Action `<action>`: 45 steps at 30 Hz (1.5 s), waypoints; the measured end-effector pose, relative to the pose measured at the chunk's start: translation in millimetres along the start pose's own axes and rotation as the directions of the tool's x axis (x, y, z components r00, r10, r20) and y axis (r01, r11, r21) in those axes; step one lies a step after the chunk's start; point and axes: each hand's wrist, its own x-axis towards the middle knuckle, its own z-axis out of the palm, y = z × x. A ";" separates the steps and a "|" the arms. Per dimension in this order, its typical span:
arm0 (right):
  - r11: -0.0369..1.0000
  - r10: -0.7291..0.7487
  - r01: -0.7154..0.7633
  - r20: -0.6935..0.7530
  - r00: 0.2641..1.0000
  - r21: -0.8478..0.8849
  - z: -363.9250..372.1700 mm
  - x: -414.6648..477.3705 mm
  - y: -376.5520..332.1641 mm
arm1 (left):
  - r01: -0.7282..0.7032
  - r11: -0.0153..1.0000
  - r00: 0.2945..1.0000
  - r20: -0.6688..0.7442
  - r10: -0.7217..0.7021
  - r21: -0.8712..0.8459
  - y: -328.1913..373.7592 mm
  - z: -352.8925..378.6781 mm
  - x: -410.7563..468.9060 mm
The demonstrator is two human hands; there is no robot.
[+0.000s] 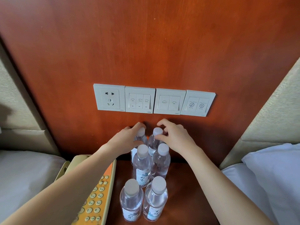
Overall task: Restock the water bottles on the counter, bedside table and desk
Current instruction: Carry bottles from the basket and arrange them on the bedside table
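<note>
Several clear water bottles with white caps stand in pairs on the dark wooden bedside table (191, 192). My left hand (128, 138) grips the neck of the back left bottle (140, 135). My right hand (174, 137) curls round the neck of the back right bottle (155, 137), thumb in front of it. In front of them stand a middle pair (142, 166) and a near pair (155, 198), all upright and untouched.
A beige phone with an orange keypad (95, 197) lies on the table's left side under my left forearm. A row of white wall switches and a socket (154, 100) sits on the wooden panel above. Beds with white pillows flank the table (267, 176).
</note>
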 end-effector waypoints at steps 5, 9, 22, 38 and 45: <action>0.988 0.070 -0.066 -0.024 0.997 0.138 -3.4 -24.7 7.5 | 0.069 0.997 0.997 -0.045 -0.067 0.028 -2.6 -12.6 -16.4; 0.991 0.025 -0.031 0.044 0.999 0.133 8.2 -50.5 11.9 | -0.020 0.989 0.999 -0.024 0.024 0.148 10.8 -31.1 -34.0; 0.963 0.100 -0.058 -0.148 0.984 0.263 23.0 -60.4 32.4 | -0.293 0.845 0.956 0.128 0.264 0.447 50.6 -17.7 -21.7; 0.964 0.245 -0.212 -0.214 0.946 0.162 -13.5 -66.0 99.5 | -0.361 0.840 0.933 0.166 0.321 0.405 106.3 0.3 53.4; 0.975 0.217 -0.190 -0.295 0.931 0.117 -5.4 -50.4 80.3 | -0.339 0.804 0.941 0.182 0.287 0.487 102.2 7.5 65.6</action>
